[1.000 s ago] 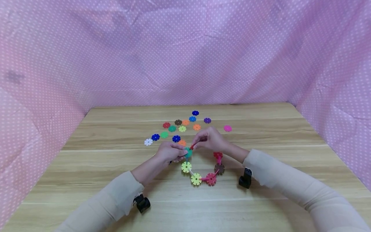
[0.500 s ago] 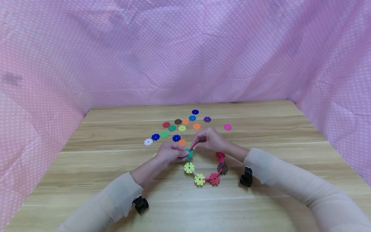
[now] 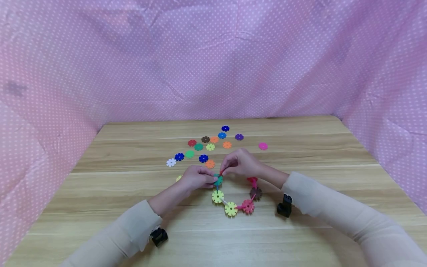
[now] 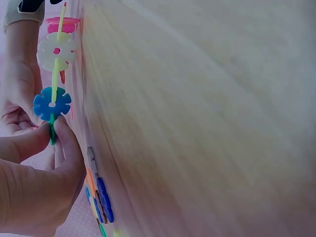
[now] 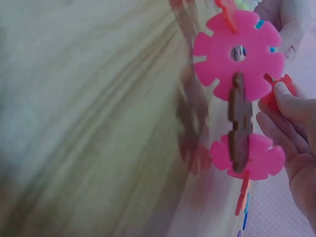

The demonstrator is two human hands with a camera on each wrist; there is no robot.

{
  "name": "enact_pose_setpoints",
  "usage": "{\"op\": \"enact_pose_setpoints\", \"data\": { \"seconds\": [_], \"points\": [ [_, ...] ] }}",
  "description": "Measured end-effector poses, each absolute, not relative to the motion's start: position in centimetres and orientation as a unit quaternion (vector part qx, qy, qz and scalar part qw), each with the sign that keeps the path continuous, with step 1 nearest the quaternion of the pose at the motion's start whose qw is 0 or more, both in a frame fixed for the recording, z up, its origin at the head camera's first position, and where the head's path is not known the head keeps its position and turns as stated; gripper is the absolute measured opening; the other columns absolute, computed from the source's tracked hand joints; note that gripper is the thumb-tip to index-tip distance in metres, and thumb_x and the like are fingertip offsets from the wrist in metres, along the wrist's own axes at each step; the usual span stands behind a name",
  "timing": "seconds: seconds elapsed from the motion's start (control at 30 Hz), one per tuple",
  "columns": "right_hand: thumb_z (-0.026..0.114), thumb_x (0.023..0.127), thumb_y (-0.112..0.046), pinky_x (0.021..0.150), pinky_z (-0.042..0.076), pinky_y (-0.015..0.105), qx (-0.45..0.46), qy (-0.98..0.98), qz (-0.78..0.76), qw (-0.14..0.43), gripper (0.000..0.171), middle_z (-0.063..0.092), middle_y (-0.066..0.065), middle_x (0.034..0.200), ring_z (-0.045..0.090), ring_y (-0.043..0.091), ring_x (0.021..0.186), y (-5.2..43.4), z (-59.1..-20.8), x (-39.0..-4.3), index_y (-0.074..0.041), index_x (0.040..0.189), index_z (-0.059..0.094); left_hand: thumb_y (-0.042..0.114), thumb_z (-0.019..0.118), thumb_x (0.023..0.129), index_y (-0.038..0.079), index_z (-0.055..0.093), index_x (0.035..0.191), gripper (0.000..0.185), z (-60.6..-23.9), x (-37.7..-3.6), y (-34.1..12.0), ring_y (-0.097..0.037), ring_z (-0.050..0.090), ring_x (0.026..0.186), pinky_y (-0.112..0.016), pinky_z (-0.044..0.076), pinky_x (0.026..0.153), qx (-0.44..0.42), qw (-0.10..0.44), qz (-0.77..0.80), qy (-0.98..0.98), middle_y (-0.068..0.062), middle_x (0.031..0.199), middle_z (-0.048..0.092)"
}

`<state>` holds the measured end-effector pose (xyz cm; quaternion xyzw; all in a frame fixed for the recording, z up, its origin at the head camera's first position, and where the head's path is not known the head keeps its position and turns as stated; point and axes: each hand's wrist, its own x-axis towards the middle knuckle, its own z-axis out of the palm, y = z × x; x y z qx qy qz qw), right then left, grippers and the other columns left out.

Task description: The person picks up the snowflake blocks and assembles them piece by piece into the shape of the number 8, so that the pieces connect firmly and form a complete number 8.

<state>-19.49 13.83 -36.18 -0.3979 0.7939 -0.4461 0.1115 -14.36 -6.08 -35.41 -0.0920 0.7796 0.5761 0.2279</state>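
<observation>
A curved chain of slotted plastic discs stands on the table, with a yellow disc, a pinkish-red disc and a brown disc along its near side. Thumb and fingers of my left hand pinch the green disc at the chain's left end, which is joined to a blue disc. From the right, my right hand pinches a small red disc against the green disc's edge. Whether their slots interlock is hidden by the fingers. The chain's other end, a red disc, sits under the right forearm.
Several loose discs lie beyond the hands, among them a white disc, an orange disc and a purple disc. A pink disc lies apart on the right. Pink dotted cloth surrounds the wooden table.
Both hands have come slightly nearer the body with the green and red discs. The chain's near part has shifted a little to the right. Both grips stay the same.
</observation>
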Motion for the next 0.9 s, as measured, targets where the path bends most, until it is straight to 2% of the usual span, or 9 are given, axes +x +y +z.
{"op": "enact_pose_setpoints", "data": {
  "seconds": [0.37, 0.67, 0.8, 0.9],
  "points": [
    [0.074, 0.080, -0.004, 0.081, 0.059, 0.024, -0.348, 0.815, -0.447, 0.121, 0.024, 0.072, 0.018, 0.102, 0.071, 0.025, 0.094, 15.1, -35.9, -20.3, 0.002, 0.103, 0.069, 0.002, 0.068, 0.085, 0.000, 0.070, 0.103, 0.018, -35.3, -14.4, -6.1, -0.011, 0.069, 0.076, -0.025, 0.060, 0.078, -0.103, 0.232, 0.583, 0.772, -0.012, 0.101, 0.070],
    [0.071, 0.083, -0.003, 0.088, 0.058, 0.041, -0.284, 0.899, -0.332, 0.044, 0.031, 0.069, 0.024, 0.109, 0.066, 0.035, 0.101, 19.7, -35.2, -23.0, 0.007, 0.112, 0.064, 0.001, 0.066, 0.087, 0.000, 0.069, 0.102, 0.015, -35.2, -14.5, -6.3, -0.011, 0.069, 0.078, -0.027, 0.060, 0.079, -0.108, 0.230, 0.593, 0.764, -0.013, 0.103, 0.071],
    [0.071, 0.083, -0.004, 0.094, 0.054, 0.048, -0.242, 0.936, -0.255, 0.032, 0.034, 0.067, 0.024, 0.113, 0.064, 0.038, 0.106, 21.9, -35.2, -24.0, 0.005, 0.115, 0.063, 0.000, 0.067, 0.087, 0.000, 0.069, 0.102, 0.016, -35.3, -14.5, -6.3, -0.011, 0.069, 0.079, -0.027, 0.060, 0.079, -0.106, 0.228, 0.595, 0.764, -0.013, 0.104, 0.070],
    [0.072, 0.082, -0.005, 0.094, 0.053, 0.048, -0.226, 0.951, -0.208, 0.028, 0.035, 0.068, 0.023, 0.111, 0.064, 0.037, 0.104, 23.0, -35.3, -24.5, 0.005, 0.114, 0.064, 0.000, 0.067, 0.086, 0.000, 0.069, 0.103, 0.017, -35.3, -14.4, -6.3, -0.011, 0.068, 0.079, -0.026, 0.060, 0.079, -0.108, 0.225, 0.595, 0.764, -0.013, 0.103, 0.070]
  ]
}}
